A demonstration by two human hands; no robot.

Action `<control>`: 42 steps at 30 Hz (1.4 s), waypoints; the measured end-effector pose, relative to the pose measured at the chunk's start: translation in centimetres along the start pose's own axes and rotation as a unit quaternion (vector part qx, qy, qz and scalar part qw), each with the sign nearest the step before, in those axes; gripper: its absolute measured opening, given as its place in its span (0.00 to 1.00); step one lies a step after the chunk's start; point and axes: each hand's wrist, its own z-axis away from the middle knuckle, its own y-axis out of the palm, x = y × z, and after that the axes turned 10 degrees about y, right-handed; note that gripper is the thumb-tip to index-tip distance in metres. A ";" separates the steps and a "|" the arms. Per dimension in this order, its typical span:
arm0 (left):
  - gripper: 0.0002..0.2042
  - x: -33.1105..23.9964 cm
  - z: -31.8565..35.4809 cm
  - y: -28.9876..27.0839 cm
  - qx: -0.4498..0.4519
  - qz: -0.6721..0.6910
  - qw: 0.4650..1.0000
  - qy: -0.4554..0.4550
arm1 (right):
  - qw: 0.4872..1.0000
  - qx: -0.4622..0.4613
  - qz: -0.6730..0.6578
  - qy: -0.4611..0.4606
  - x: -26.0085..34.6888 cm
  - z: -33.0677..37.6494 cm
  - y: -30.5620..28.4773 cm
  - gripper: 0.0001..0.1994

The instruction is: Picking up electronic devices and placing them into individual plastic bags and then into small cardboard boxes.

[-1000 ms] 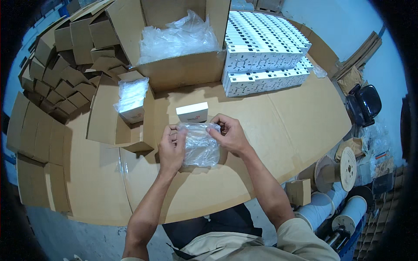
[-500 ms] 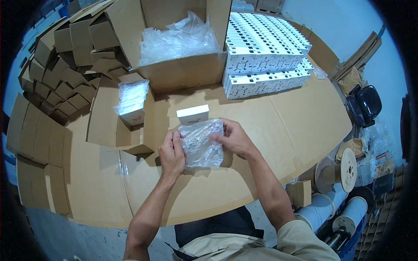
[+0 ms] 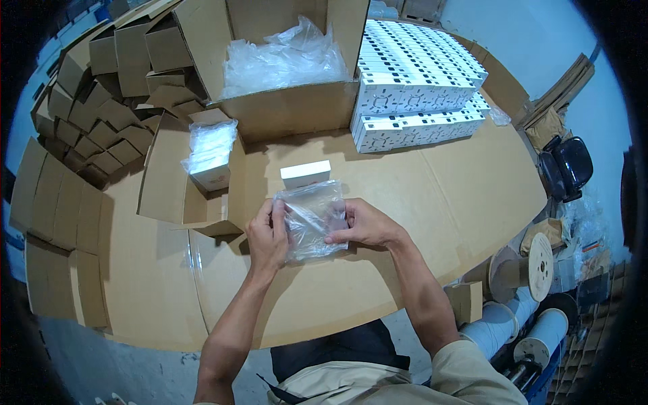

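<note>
Between my hands is a clear plastic bag point(image 3: 309, 219), flat and crinkled, held just above the cardboard-covered table. My left hand point(image 3: 268, 233) pinches its left edge. My right hand point(image 3: 368, 223) grips the right edge, thumb lying on the front of the bag. Just beyond the bag a small white box point(image 3: 306, 175) stands on the table, its lower part hidden by the bag. To the left, an open carton point(image 3: 233, 196) holds several white boxes in clear plastic point(image 3: 210, 152), packed toward its far end.
A large open carton point(image 3: 290, 111) with loose clear bags point(image 3: 283, 61) stands at the back. Right of it rise stacked white boxes point(image 3: 418, 84). Empty folded cartons point(image 3: 101, 121) pile up at the left. Cable spools point(image 3: 540, 266) sit beyond the table's right edge.
My right hand has slid down the bag's right side, and its thumb has moved lower. The bag looks flatter and more spread. The view has shifted slightly.
</note>
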 end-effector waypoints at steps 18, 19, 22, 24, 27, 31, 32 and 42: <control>0.17 -0.1 0.7 0.8 -0.030 0.090 0.995 -0.008 | 0.993 0.111 0.004 0.046 -0.2 0.3 -0.9 0.14; 0.17 0.0 0.7 0.8 -0.029 0.090 0.995 -0.008 | 0.986 0.144 0.035 0.082 0.0 0.3 -1.3 0.14; 0.17 0.3 0.7 0.6 -0.057 0.037 0.998 0.007 | 0.980 0.159 0.069 0.101 0.4 0.9 -2.1 0.14; 0.16 0.5 0.6 0.7 -0.068 0.040 0.996 0.044 | 0.984 0.138 0.072 0.086 0.2 1.3 -2.8 0.15; 0.16 0.5 0.5 0.3 -0.040 0.087 0.995 -0.004 | 0.996 0.041 0.033 -0.078 -0.8 1.2 -3.0 0.18; 0.15 2.1 0.2 0.8 -0.044 0.134 0.990 -0.001 | 0.888 -0.272 0.183 -0.322 -0.2 1.5 -0.9 0.29; 0.15 2.3 0.3 1.0 -0.041 0.162 0.986 -0.023 | 0.857 -0.288 0.244 -0.351 -0.3 1.4 -0.4 0.29; 0.13 1.1 0.4 -0.5 0.035 0.170 0.982 -0.079 | 0.760 -0.331 0.352 -0.434 -0.8 0.1 -1.3 0.14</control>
